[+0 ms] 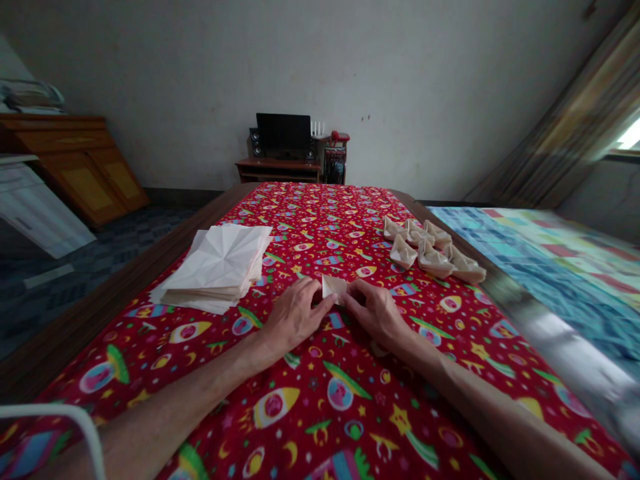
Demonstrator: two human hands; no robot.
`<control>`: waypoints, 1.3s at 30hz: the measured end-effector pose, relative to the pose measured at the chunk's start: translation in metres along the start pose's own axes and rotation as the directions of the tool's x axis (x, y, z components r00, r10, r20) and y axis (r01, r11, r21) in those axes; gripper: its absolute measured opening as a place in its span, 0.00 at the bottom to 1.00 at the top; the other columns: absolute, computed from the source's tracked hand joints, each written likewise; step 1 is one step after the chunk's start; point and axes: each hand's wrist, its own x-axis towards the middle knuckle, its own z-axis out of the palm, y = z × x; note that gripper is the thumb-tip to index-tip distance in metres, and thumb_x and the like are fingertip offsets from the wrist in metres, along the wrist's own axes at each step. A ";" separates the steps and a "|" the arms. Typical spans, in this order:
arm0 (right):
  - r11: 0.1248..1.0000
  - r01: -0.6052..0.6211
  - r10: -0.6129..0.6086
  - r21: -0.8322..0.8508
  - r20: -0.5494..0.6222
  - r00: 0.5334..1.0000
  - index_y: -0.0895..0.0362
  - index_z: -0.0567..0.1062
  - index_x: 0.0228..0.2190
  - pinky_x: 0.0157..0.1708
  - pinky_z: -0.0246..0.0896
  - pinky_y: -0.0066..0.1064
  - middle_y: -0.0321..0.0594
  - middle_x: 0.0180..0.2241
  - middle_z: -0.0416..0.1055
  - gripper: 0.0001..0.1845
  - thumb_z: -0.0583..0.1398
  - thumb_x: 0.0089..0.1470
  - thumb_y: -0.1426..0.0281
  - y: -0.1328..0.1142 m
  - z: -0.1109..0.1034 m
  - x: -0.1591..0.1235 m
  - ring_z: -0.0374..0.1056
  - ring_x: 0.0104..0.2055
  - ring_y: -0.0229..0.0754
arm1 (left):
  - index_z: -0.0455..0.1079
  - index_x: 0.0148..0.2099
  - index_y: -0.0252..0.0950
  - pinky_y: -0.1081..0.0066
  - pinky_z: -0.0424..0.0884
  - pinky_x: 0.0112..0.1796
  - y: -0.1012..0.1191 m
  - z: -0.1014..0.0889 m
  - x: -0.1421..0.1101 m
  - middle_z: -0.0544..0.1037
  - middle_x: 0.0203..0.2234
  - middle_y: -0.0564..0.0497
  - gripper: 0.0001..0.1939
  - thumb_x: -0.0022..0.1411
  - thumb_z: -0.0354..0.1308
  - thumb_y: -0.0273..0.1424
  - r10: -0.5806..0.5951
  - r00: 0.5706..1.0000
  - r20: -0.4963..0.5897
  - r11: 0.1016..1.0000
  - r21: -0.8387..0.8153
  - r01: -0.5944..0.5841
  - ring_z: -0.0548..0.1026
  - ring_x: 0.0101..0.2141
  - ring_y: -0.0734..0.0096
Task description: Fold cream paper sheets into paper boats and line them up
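A small folded piece of cream paper (333, 287) lies between my hands on the red patterned cloth (325, 373). My left hand (294, 312) pinches its left side, thumb reaching to the lower edge. On the other side, my right hand (374, 310) grips the right edge between thumb and fingers. To the left rests a stack of creased white paper sheets (220, 257), with fold lines fanning out from the top sheet's middle. Several folded paper pieces (434, 257) with raised points stand grouped in rows at the right.
A brown wooden border (520, 313) surrounds the cloth. To the right is a bed with a blue patterned cover (550, 280). A monitor (283, 135) stands on a small desk by the far wall. A wooden cabinet (90, 173) is at left, and a white curved bar (75, 413) at lower left.
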 end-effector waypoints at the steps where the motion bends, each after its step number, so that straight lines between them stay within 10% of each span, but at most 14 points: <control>1: 1.000 -0.020 0.020 0.002 0.001 1.000 0.58 0.68 0.23 0.23 0.48 0.24 0.32 0.19 0.64 0.10 0.57 0.52 0.67 -0.004 0.002 -0.001 0.59 0.21 0.33 | 0.63 0.32 0.36 0.70 0.66 0.34 0.001 0.001 0.001 0.69 0.29 0.51 0.12 0.64 0.50 0.38 -0.002 1.000 -0.017 1.000 -0.004 0.002 0.69 0.32 0.68; 8: 0.997 -0.061 0.051 0.051 0.178 0.983 0.59 0.72 0.23 0.21 0.46 0.24 0.33 0.19 0.64 0.13 0.57 0.53 0.64 -0.017 -0.001 0.000 0.57 0.21 0.32 | 0.65 0.34 0.36 0.72 0.67 0.36 0.003 -0.005 0.009 0.72 0.30 0.52 0.03 0.60 0.53 0.23 0.069 0.982 -0.176 0.996 -0.050 -0.079 0.72 0.33 0.70; 11: 0.995 -0.065 0.043 0.080 0.252 0.967 0.59 0.71 0.19 0.19 0.44 0.24 0.32 0.16 0.60 0.20 0.56 0.54 0.59 -0.017 -0.010 0.001 0.54 0.19 0.31 | 0.66 0.36 0.36 0.71 0.67 0.37 0.001 -0.018 0.012 0.72 0.33 0.51 0.04 0.61 0.52 0.23 0.157 0.982 -0.107 0.987 0.058 -0.152 0.72 0.35 0.69; 14: 0.992 -0.085 0.077 0.096 0.083 0.994 0.59 0.70 0.18 0.19 0.44 0.24 0.32 0.15 0.59 0.24 0.54 0.56 0.56 -0.016 -0.019 0.002 0.54 0.18 0.32 | 0.67 0.36 0.35 0.70 0.66 0.36 0.003 -0.032 0.013 0.72 0.32 0.51 0.06 0.64 0.50 0.24 0.209 0.977 0.050 0.952 0.218 -0.215 0.71 0.35 0.67; 17: 0.996 0.084 -0.078 0.042 -0.111 0.991 0.59 0.73 0.26 0.25 0.52 0.25 0.36 0.23 0.67 0.15 0.57 0.55 0.61 -0.014 -0.022 0.002 0.61 0.26 0.35 | 0.66 0.34 0.35 0.68 0.65 0.35 0.007 -0.036 0.013 0.71 0.30 0.51 0.06 0.64 0.50 0.25 0.252 0.955 0.156 0.901 0.324 -0.290 0.70 0.33 0.66; 22: 0.918 0.348 -0.341 -0.190 0.067 0.938 0.58 0.75 0.32 0.30 0.54 0.26 0.42 0.31 0.70 0.08 0.57 0.56 0.69 -0.008 -0.016 -0.002 0.64 0.31 0.37 | 0.67 0.35 0.37 0.69 0.63 0.35 0.009 -0.025 0.008 0.72 0.31 0.52 0.04 0.64 0.52 0.29 0.289 0.947 0.139 0.915 0.251 -0.316 0.70 0.34 0.67; 39: 0.968 0.166 -0.137 -0.191 0.156 0.978 0.59 0.73 0.26 0.26 0.50 0.25 0.40 0.26 0.69 0.12 0.54 0.58 0.70 0.002 -0.010 -0.006 0.61 0.26 0.35 | 0.69 0.33 0.35 0.72 0.66 0.36 -0.011 -0.002 0.002 0.71 0.30 0.51 0.08 0.65 0.52 0.29 0.159 0.984 0.078 0.987 -0.012 -0.158 0.70 0.34 0.70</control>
